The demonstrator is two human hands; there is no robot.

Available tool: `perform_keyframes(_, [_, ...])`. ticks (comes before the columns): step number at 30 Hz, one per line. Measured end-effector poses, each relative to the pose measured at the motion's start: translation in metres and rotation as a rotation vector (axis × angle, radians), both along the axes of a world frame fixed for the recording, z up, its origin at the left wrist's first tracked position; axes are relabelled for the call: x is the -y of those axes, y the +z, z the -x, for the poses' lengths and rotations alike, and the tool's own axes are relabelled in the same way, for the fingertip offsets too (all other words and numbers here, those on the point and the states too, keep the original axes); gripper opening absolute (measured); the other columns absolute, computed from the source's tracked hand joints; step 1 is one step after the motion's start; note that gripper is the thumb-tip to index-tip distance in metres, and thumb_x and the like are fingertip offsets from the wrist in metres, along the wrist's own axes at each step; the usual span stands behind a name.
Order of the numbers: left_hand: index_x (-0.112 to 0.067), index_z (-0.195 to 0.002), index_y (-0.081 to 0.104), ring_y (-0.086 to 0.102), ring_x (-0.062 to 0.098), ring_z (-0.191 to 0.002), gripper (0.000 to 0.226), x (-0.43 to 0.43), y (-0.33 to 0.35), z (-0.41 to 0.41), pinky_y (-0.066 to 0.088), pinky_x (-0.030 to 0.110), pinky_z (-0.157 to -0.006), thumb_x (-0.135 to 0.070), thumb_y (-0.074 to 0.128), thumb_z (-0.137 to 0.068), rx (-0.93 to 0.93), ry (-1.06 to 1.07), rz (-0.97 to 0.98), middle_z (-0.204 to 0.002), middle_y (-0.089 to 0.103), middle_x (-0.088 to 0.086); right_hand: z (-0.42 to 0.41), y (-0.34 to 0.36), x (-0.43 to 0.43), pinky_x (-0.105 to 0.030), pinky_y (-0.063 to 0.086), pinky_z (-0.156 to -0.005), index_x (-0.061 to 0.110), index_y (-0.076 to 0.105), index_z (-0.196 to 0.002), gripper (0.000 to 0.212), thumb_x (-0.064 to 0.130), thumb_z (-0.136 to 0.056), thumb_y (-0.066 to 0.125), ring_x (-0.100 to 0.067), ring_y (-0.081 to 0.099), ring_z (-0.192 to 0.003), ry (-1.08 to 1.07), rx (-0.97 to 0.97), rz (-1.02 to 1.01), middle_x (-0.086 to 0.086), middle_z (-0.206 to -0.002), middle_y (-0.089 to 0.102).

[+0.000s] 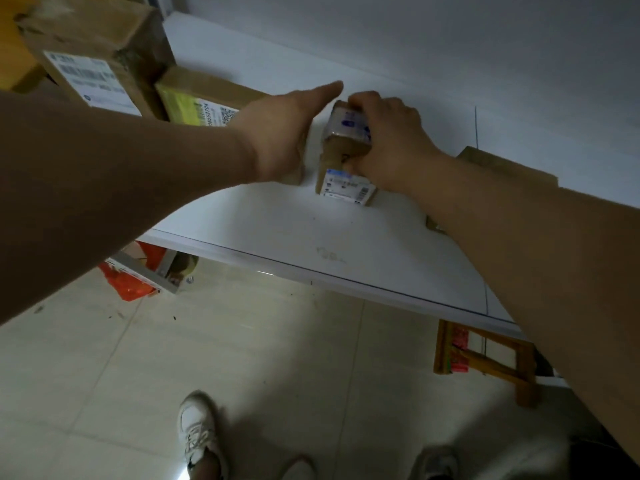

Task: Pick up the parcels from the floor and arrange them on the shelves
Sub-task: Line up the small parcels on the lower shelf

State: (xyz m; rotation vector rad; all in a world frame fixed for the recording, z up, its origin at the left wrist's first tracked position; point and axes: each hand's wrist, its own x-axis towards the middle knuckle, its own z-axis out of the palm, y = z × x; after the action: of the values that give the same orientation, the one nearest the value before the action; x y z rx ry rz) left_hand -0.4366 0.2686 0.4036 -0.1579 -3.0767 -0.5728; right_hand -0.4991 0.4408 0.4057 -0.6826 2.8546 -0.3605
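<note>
A small brown cardboard parcel (346,157) with a white label stands on the white shelf (346,244). My right hand (388,140) grips its top and right side, fingers curled over it. My left hand (287,129) lies flat with straight fingers against a low brown parcel (214,88) just left of the small one. Most of that parcel's near end is hidden by my hand.
A large labelled box (97,53) and a yellow-taped parcel (194,102) stand at the shelf's left. Another brown box (505,168) sits behind my right forearm. Below the shelf are orange bags (131,282), a wooden stool (485,358), the tiled floor and my shoes (197,434).
</note>
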Motion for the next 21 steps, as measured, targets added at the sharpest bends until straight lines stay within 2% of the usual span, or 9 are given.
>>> perform_keyframes(5, [-0.026,-0.156,0.019,0.047,0.034,-0.131,0.086,-0.004,0.001,-0.002,0.039,0.036,-0.103,-0.007,0.059,-0.082,-0.044,-0.023,-0.075,-0.151,0.043,0.008,0.002,-0.003,0.014,-0.039,0.034,-0.106,0.018,0.035,-0.144,0.082,0.033,-0.077,0.079,-0.032,0.039,-0.133,0.019,-0.020,0.032,-0.012,-0.139,0.046])
perform_keyframes(8, [-0.023,-0.157,0.018,0.044,0.033,-0.134,0.088,-0.005,0.005,-0.001,0.035,0.035,-0.106,-0.006,0.060,-0.081,-0.028,-0.026,-0.060,-0.154,0.040,0.009,0.002,-0.003,0.017,-0.038,0.036,-0.106,0.015,0.032,-0.146,0.084,0.033,-0.078,0.079,-0.031,0.038,-0.134,0.025,-0.032,0.025,-0.012,-0.140,0.045])
perform_keyframes(9, [-0.021,-0.157,0.019,0.041,0.033,-0.137,0.090,-0.006,0.007,-0.002,0.034,0.037,-0.108,-0.005,0.062,-0.079,-0.036,-0.032,-0.047,-0.155,0.038,0.010,0.001,-0.001,0.018,-0.038,0.034,-0.110,0.016,0.029,-0.149,0.089,0.032,-0.077,0.080,-0.032,0.034,-0.138,0.024,-0.027,0.029,-0.012,-0.145,0.041])
perform_keyframes(11, [-0.019,-0.156,0.020,0.032,0.031,-0.144,0.092,-0.009,0.010,-0.003,0.029,0.041,-0.114,-0.004,0.066,-0.078,-0.063,-0.038,-0.015,-0.159,0.030,0.010,-0.006,0.004,0.012,-0.043,0.026,-0.118,0.019,0.019,-0.155,0.102,0.033,-0.076,0.082,-0.033,0.015,-0.149,-0.015,0.009,0.045,-0.013,-0.160,0.021])
perform_keyframes(13, [-0.018,-0.156,0.019,0.024,0.030,-0.148,0.089,-0.018,0.013,-0.003,0.024,0.043,-0.118,-0.009,0.067,-0.082,-0.101,-0.050,0.024,-0.161,0.024,0.011,-0.019,0.011,-0.003,-0.049,0.020,-0.120,0.023,0.015,-0.157,0.103,0.031,-0.078,0.081,-0.032,0.002,-0.153,-0.076,0.018,0.041,-0.012,-0.165,0.007])
perform_keyframes(15, [-0.018,-0.157,0.018,0.020,0.029,-0.149,0.088,-0.035,0.017,-0.003,0.021,0.043,-0.121,-0.007,0.066,-0.084,-0.131,-0.103,0.053,-0.162,0.021,0.011,-0.035,0.016,-0.029,-0.047,0.024,-0.118,0.021,0.023,-0.155,0.086,0.025,-0.086,0.074,-0.029,0.014,-0.151,-0.114,-0.071,0.040,-0.011,-0.163,0.018])
perform_keyframes(17, [-0.016,-0.157,0.015,0.016,0.028,-0.150,0.090,-0.061,0.022,-0.003,0.016,0.043,-0.122,0.003,0.059,-0.081,-0.130,-0.190,0.062,-0.164,0.017,0.010,-0.052,0.020,-0.065,-0.039,0.029,-0.115,0.016,0.035,-0.151,0.064,0.013,-0.093,0.063,-0.027,0.032,-0.143,-0.153,-0.169,0.067,-0.010,-0.155,0.033])
perform_keyframes(19, [-0.014,-0.157,0.011,0.011,0.025,-0.151,0.094,-0.092,0.022,-0.001,0.008,0.036,-0.122,0.008,0.055,-0.077,-0.125,-0.294,0.099,-0.165,0.013,0.009,-0.064,0.021,-0.104,-0.033,0.030,-0.107,0.013,0.048,-0.142,0.051,0.003,-0.093,0.056,-0.028,0.043,-0.133,-0.227,-0.232,0.053,-0.011,-0.147,0.044])
perform_keyframes(21, [-0.016,-0.158,0.005,0.004,0.022,-0.152,0.097,-0.124,0.017,0.001,0.002,0.033,-0.121,0.005,0.058,-0.079,-0.112,-0.394,0.198,-0.166,0.006,0.006,-0.071,0.020,-0.139,-0.031,0.035,-0.097,0.009,0.058,-0.129,0.040,-0.001,-0.090,0.056,-0.031,0.052,-0.123,-0.308,-0.242,0.020,-0.014,-0.135,0.054])
